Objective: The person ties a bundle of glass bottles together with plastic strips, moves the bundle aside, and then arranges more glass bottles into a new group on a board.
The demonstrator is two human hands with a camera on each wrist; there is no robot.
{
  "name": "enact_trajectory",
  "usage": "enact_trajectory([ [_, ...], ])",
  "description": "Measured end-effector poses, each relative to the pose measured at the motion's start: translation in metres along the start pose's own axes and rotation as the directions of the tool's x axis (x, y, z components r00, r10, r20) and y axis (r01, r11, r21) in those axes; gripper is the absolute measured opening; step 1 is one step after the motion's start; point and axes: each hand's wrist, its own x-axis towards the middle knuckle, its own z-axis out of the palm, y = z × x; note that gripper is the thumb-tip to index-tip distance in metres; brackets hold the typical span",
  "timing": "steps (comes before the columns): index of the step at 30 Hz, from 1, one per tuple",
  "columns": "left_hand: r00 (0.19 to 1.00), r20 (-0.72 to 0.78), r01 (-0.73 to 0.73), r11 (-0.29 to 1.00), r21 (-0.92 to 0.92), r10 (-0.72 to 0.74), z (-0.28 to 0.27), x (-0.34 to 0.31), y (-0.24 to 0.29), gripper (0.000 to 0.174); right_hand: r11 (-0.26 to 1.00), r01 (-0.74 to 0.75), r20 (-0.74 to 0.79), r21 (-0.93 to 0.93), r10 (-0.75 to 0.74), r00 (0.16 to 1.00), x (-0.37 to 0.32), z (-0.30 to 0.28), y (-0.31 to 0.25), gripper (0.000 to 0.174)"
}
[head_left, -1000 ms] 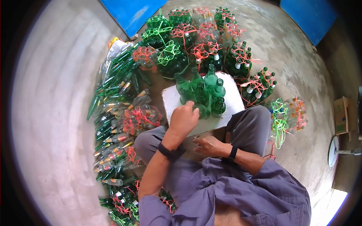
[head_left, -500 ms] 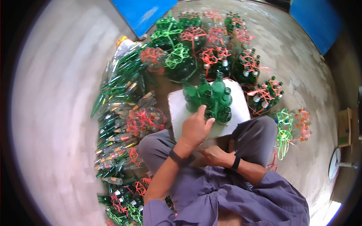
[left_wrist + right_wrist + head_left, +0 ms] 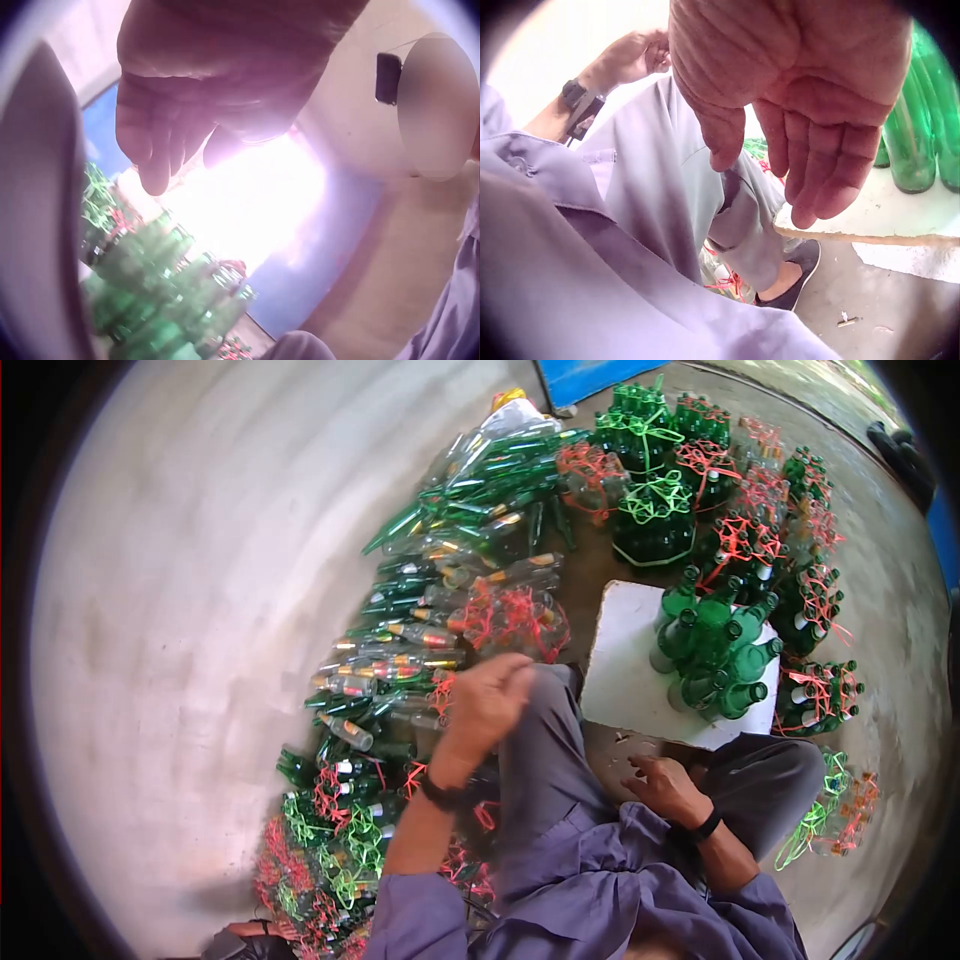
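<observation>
Raised over the knee on the left, my left hand (image 3: 490,700) holds nothing; its blurred fingers bend loosely, beside the loose bottles (image 3: 395,660). In the left wrist view this hand (image 3: 217,82) has its fingers close together and relaxed. My right hand (image 3: 668,788) hovers low by the near edge of a white board (image 3: 630,660), empty, with fingers loosely bent. The right wrist view shows its palm (image 3: 787,90) and hanging fingers. Several green bottles (image 3: 715,630) stand upright in a group on the board, touched by neither hand.
Bottle bundles tied with green and red strips (image 3: 655,505) stand behind and right of the board. Loose bottles lie in a long pile along the left wall, with more tied bundles (image 3: 340,830) at lower left. Part of another person (image 3: 255,940) shows at the bottom left.
My left hand has moved away from the standing bottles to the left, over the knee. The head view has turned left, so the board appears further right. My right hand stays low by the board.
</observation>
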Motion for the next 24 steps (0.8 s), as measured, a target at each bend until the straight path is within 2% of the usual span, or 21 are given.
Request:
enact_trajectory([
  [2, 0.964, -0.057, 0.256, 0.962, -0.092, -0.262, -0.039, -0.007, -0.056, 0.02, 1.0, -0.008, 0.044, -0.007, 0.009, 0.999, 0.004, 0.0, -0.003, 0.043],
  [5, 0.917, -0.166, 0.36, 0.932, -0.051, -0.363, -0.089, -0.027, -0.139, 0.025, 0.999, -0.008, 0.002, 0.049, 0.008, 1.0, 0.009, 0.005, -0.004, 0.044],
  [7, 0.76, -0.176, 0.604, 0.78, -0.162, -0.625, -0.113, -0.047, -0.188, 0.022, 0.987, -0.075, -0.016, 0.14, 0.078, 0.997, 0.014, 0.007, -0.009, 0.048],
  [8, 0.755, -0.179, 0.607, 0.776, -0.169, -0.63, -0.121, -0.057, -0.212, 0.022, 0.988, -0.074, -0.009, 0.133, 0.076, 0.997, 0.017, 0.008, -0.013, 0.048],
  [10, 0.585, -0.085, 0.752, 0.579, -0.315, -0.807, -0.132, -0.079, -0.255, 0.022, 0.975, -0.029, -0.07, 0.221, 0.045, 0.996, 0.024, 0.007, -0.026, 0.059],
  [11, 0.53, -0.063, 0.771, 0.511, -0.379, -0.846, -0.134, -0.088, -0.271, 0.02, 0.977, -0.027, -0.06, 0.211, 0.04, 0.997, 0.029, 0.004, -0.038, 0.059],
  [13, 0.501, -0.061, 0.793, 0.486, -0.367, -0.863, -0.135, -0.1, -0.294, 0.02, 0.987, 0.065, -0.077, 0.145, -0.054, 0.996, 0.041, -0.005, -0.069, 0.074],
  [14, 0.48, -0.055, 0.815, 0.468, -0.34, -0.876, -0.134, -0.105, -0.305, 0.02, 0.988, 0.066, -0.063, 0.137, -0.058, 0.996, 0.049, -0.006, -0.08, 0.074],
  [16, 0.45, -0.06, 0.835, 0.444, -0.326, -0.891, -0.13, -0.109, -0.328, 0.019, 0.956, 0.281, -0.145, -0.081, -0.29, 0.946, 0.066, -0.005, -0.102, 0.085],
  [17, 0.427, -0.062, 0.856, 0.426, -0.294, -0.902, -0.126, -0.109, -0.336, 0.019, 0.955, 0.285, -0.134, -0.083, -0.294, 0.946, 0.076, -0.004, -0.113, 0.085],
  [19, 0.394, -0.058, 0.886, 0.396, -0.241, -0.917, -0.118, -0.108, -0.35, 0.02, 0.908, 0.378, -0.093, -0.182, -0.399, 0.912, 0.095, 0.0, -0.132, 0.091],
  [20, 0.389, -0.059, 0.887, 0.391, -0.244, -0.919, -0.113, -0.107, -0.357, 0.02, 0.907, 0.38, -0.087, -0.182, -0.399, 0.913, 0.105, 0.004, -0.14, 0.091],
  [23, 0.465, -0.125, 0.859, 0.481, -0.175, -0.876, -0.102, -0.106, -0.371, 0.017, 0.893, 0.4, -0.059, -0.207, -0.419, 0.906, 0.133, 0.018, -0.157, 0.092],
  [24, 0.46, -0.126, 0.861, 0.476, -0.18, -0.879, -0.101, -0.105, -0.381, 0.017, 0.892, 0.402, -0.052, -0.207, -0.421, 0.906, 0.14, 0.023, -0.16, 0.092],
])
